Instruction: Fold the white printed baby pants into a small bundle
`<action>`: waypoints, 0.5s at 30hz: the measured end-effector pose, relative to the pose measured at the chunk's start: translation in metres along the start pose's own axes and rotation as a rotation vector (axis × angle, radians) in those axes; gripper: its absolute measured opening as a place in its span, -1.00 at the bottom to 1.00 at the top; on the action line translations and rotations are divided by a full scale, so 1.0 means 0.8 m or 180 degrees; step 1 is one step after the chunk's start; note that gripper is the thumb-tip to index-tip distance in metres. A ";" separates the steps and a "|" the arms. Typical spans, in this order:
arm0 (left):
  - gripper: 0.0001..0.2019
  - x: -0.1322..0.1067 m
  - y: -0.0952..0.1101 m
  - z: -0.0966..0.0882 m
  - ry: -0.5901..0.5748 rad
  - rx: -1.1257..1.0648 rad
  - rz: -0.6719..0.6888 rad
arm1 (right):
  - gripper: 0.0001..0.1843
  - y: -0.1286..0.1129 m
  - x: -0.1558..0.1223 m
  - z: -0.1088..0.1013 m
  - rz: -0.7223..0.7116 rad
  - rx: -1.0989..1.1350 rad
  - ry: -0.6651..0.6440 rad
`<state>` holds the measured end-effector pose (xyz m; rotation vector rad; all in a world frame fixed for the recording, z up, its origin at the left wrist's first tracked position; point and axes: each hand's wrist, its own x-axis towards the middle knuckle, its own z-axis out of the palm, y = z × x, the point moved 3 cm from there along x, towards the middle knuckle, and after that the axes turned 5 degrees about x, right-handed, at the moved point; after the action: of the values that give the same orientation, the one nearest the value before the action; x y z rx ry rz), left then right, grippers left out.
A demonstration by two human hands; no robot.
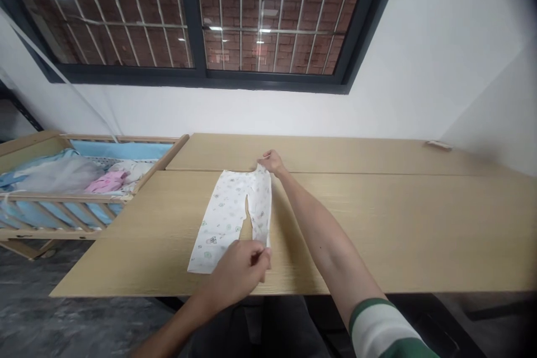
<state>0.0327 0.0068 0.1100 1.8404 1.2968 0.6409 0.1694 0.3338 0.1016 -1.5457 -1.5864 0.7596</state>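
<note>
A small pair of white baby pants (224, 201) with a faint printed pattern lies on the wooden table, waistband toward the wall and legs toward me. My right hand (271, 162) pinches the far right corner at the waistband, which is lifted a little. Nearer to me, my left hand (243, 268) has its fingers closed on the hem of the right-hand leg. That leg is drawn narrow between my two hands, while the left-hand leg rests flat. Bare table shows in the gap between the legs.
The wooden table (377, 224) stretches far to the right, with a seam across its back part. A wooden crib (79, 197) with blue lining, pink cloth and white netting stands at the left. A small pale object (438, 145) lies at the back right. Behind is a barred window (272, 22).
</note>
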 end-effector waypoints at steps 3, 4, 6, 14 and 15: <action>-0.57 -0.028 -0.024 -0.032 0.0245 -0.0038 -0.0189 | -0.61 -0.036 0.003 0.030 -0.0127 -0.0070 -0.0001; -0.55 -0.037 -0.032 -0.042 0.0311 0.0003 -0.0256 | -0.62 -0.046 0.002 0.042 -0.0173 -0.0094 -0.0010; -0.52 -0.053 -0.050 -0.060 0.0433 0.0141 -0.0388 | -0.63 -0.064 -0.001 0.068 -0.0250 -0.0140 -0.0051; -0.53 -0.086 -0.118 -0.090 0.0557 0.1210 -0.1090 | -0.65 -0.084 -0.024 0.160 -0.0310 -0.0344 -0.0274; -0.54 -0.087 -0.123 -0.091 0.0543 0.1314 -0.1114 | -0.66 -0.083 -0.025 0.167 -0.0304 -0.0358 -0.0303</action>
<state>-0.1005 -0.0189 0.0728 1.8325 1.9258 0.3630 0.0199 0.3222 0.0858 -1.5202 -1.7866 0.7108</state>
